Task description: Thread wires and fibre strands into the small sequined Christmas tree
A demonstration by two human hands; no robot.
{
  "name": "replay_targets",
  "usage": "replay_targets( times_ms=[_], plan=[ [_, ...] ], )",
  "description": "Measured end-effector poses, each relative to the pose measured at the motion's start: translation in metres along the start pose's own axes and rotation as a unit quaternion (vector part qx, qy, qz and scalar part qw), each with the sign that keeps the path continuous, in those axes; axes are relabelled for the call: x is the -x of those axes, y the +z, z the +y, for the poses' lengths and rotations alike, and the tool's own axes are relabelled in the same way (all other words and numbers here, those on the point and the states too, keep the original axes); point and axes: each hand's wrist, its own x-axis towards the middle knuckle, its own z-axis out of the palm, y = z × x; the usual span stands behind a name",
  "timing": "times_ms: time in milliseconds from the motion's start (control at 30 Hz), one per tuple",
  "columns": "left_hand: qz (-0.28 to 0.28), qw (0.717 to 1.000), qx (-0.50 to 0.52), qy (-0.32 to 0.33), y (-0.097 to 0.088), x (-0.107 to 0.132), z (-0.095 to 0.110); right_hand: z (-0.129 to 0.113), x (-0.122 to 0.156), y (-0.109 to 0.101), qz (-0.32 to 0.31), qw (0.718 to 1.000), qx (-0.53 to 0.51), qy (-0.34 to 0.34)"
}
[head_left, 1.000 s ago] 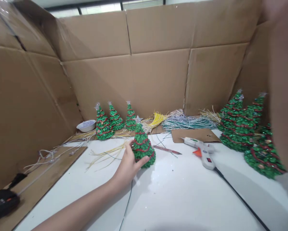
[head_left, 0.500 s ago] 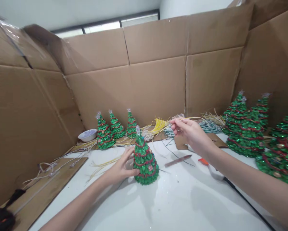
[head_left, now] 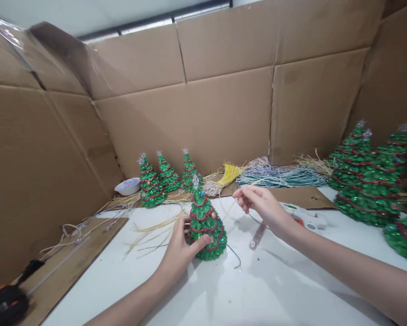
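Observation:
A small green beaded Christmas tree [head_left: 206, 226] with red garland and a clear topper stands upright on the white table. My left hand [head_left: 186, 242] is wrapped round its left side, thumb across the front. To the right of the tree, my right hand [head_left: 258, 203] is raised with fingertips pinched on a thin yellowish wire [head_left: 256, 183], whose full length I cannot follow. Below that hand lies a brown pen-like tool [head_left: 257, 237]. A white glue gun [head_left: 308, 218] with an orange trigger rests behind the right wrist, partly hidden. A dark wire [head_left: 238, 257] pokes out beside the tree's base.
Several finished trees [head_left: 151, 183] stand at the back left, others [head_left: 363, 181] at the right. Bundles of yellow wire [head_left: 229, 174] and teal wire [head_left: 278, 176] lie along the cardboard wall [head_left: 230, 113]. A white bowl [head_left: 128, 186] sits back left; a black device [head_left: 8, 304] lies front left.
My right hand has come down and closer to the tree with the wire. My left thumb has moved further across the tree's front. The view has shifted slightly.

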Motion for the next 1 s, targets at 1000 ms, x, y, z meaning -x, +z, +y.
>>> replay_targets(
  times_ms=[1000],
  plan=[
    [-0.146, 0.979, 0.053, 0.133, -0.017, -0.015, -0.028, -0.013, 0.007, 0.003, -0.007, 0.998, -0.011, 0.058]
  ],
)
